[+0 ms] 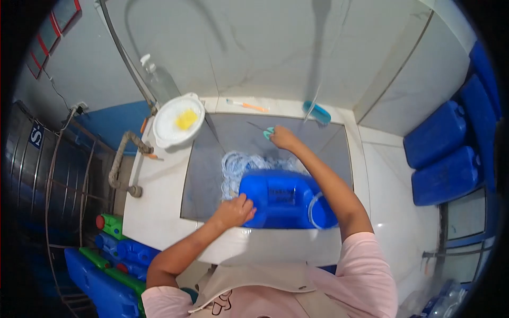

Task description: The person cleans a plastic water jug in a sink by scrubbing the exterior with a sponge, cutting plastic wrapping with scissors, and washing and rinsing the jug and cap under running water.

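A blue jerrycan lies on its side across the front of the grey sink. My left hand is closed at its left edge, fingertips against the plastic. Over the back of the sink, my right hand grips scissors by their green handles, and the thin blades point left. Behind the jerrycan, a heap of pale blue and white ring-like pieces covers part of the sink floor; the jerrycan hides some of it.
A white basin with a yellow sponge stands at back left beside a pump bottle. An orange toothbrush and a teal brush lie on the back ledge. Blue jerrycans stand right; more containers sit lower left.
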Demonstrator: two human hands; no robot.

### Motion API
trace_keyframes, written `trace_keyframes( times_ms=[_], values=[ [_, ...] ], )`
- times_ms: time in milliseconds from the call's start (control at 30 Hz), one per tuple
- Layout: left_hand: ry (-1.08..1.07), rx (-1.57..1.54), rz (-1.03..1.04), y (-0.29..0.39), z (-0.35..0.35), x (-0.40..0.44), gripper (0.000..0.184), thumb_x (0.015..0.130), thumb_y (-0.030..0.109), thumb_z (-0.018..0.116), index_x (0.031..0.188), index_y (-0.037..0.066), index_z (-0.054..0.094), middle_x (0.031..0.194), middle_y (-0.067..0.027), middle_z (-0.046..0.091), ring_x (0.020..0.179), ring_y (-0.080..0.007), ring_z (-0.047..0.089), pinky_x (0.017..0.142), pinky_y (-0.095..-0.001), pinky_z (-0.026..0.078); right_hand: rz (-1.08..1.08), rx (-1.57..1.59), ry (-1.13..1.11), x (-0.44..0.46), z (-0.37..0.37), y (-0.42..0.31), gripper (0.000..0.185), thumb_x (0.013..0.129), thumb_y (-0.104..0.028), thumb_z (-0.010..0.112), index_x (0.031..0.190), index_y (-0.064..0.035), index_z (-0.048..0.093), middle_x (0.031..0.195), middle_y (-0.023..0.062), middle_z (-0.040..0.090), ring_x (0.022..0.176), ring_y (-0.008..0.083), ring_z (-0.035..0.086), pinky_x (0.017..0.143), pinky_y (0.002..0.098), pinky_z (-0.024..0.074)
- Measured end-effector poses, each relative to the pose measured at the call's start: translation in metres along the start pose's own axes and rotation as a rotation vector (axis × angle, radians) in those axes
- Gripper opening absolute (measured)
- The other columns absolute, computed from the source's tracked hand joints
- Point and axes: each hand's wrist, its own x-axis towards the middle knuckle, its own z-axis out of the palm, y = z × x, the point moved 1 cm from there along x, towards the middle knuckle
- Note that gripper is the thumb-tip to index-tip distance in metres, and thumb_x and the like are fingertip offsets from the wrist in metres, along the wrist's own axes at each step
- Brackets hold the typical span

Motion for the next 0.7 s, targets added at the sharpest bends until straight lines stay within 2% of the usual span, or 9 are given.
trace_keyframes(
  times_ms=[100, 167, 200, 267, 300, 367, 500, 567, 700],
  values=[
    [0.03, 0.1, -0.049, 0.001, 0.006, -0.001, 0.027, 0.077, 0.028, 0.064, 0.072, 0.009, 0.046, 0.067, -0.0079, 0.044, 0.048, -0.0215, 0.055, 0.041, -0.0338, 0.047, -0.037, 0.228, -0.175, -0.062, 0.046, -0.012, 0.029, 0.081, -0.009, 0.052, 0.104, 0.009, 0.05, 0.099, 0.0291, 0.053, 0.089, 0.0482, 0.055, 0.079, 0.0505, 0.0459],
    [0.081, 0.077, -0.067, 0.0, 0.008, 0.0, 0.024, 0.078, 0.025, 0.062, 0.072, 0.009, 0.046, 0.064, -0.0089, 0.046, 0.048, -0.0231, 0.056, 0.041, -0.0338, 0.046, -0.069, 0.339, 0.293, -0.097, 0.08, -0.019, 0.03, 0.083, -0.009, 0.051, 0.107, 0.0081, 0.046, 0.103, 0.0279, 0.05, 0.093, 0.0458, 0.053, 0.08, 0.0493, 0.0441],
    [0.078, 0.077, -0.067, 0.003, 0.01, -0.001, 0.024, 0.078, 0.025, 0.062, 0.072, 0.009, 0.046, 0.064, -0.0089, 0.046, 0.048, -0.0231, 0.056, 0.041, -0.0338, 0.046, -0.067, 0.341, 0.292, -0.104, 0.078, -0.022, 0.03, 0.083, -0.009, 0.051, 0.107, 0.0081, 0.046, 0.103, 0.0279, 0.05, 0.093, 0.0458, 0.053, 0.08, 0.0493, 0.0441],
    [0.096, -0.051, -0.335, 0.007, 0.016, -0.003, 0.024, 0.08, 0.025, 0.06, 0.075, 0.006, 0.047, 0.067, -0.012, 0.052, 0.051, -0.0299, 0.057, 0.044, -0.0403, 0.047, -0.136, 0.345, 0.363, -0.116, 0.072, -0.029, 0.029, 0.085, -0.008, 0.05, 0.109, 0.0065, 0.043, 0.105, 0.0264, 0.048, 0.095, 0.0443, 0.051, 0.084, 0.048, 0.0422],
    [0.091, -0.05, -0.334, 0.014, 0.013, 0.0, 0.024, 0.08, 0.025, 0.06, 0.075, 0.006, 0.047, 0.067, -0.012, 0.052, 0.051, -0.0299, 0.057, 0.044, -0.0403, 0.047, -0.132, 0.35, 0.363, -0.118, 0.073, -0.03, 0.029, 0.085, -0.008, 0.05, 0.109, 0.0065, 0.043, 0.105, 0.0264, 0.048, 0.095, 0.0443, 0.051, 0.084, 0.048, 0.0422],
    [-0.151, -0.063, -0.809, 0.023, -0.002, 0.014, 0.027, 0.083, 0.027, 0.058, 0.08, 0.001, 0.048, 0.073, -0.0158, 0.057, 0.06, -0.0368, 0.059, 0.052, -0.0466, 0.048, -0.121, 0.317, 0.355, -0.115, 0.07, -0.031, 0.027, 0.086, -0.007, 0.049, 0.109, 0.0052, 0.044, 0.104, 0.0255, 0.048, 0.096, 0.043, 0.05, 0.084, 0.0477, 0.0417],
    [-0.276, -0.31, -0.802, 0.014, -0.029, 0.014, 0.031, 0.084, 0.029, 0.058, 0.087, 0.0, 0.047, 0.074, -0.0193, 0.059, 0.068, -0.0394, 0.06, 0.059, -0.0488, 0.048, -0.103, 0.344, 0.35, -0.115, 0.07, -0.032, 0.027, 0.086, -0.009, 0.05, 0.109, 0.0049, 0.044, 0.104, 0.0254, 0.048, 0.096, 0.0426, 0.051, 0.084, 0.0483, 0.0417],
    [-0.195, -0.23, -0.256, 0.024, -0.049, 0.01, 0.036, 0.084, 0.031, 0.059, 0.095, -0.001, 0.046, 0.069, -0.0211, 0.059, 0.073, -0.0388, 0.061, 0.064, -0.0471, 0.048, -0.095, 0.341, 0.352, -0.114, 0.073, -0.03, 0.028, 0.087, -0.01, 0.05, 0.11, 0.0047, 0.043, 0.105, 0.0253, 0.048, 0.096, 0.0428, 0.051, 0.084, 0.0483, 0.0418],
    [-0.41, -0.141, -0.162, -0.006, -0.038, 0.008, 0.044, 0.081, 0.034, 0.062, 0.102, -0.001, 0.044, 0.064, -0.0207, 0.058, 0.071, -0.0395, 0.06, 0.064, -0.0461, 0.048, -0.117, 0.365, 0.358, -0.114, 0.071, -0.032, 0.028, 0.087, -0.01, 0.05, 0.11, 0.0045, 0.044, 0.105, 0.0249, 0.048, 0.096, 0.0429, 0.051, 0.083, 0.0482, 0.0419]
  ],
)
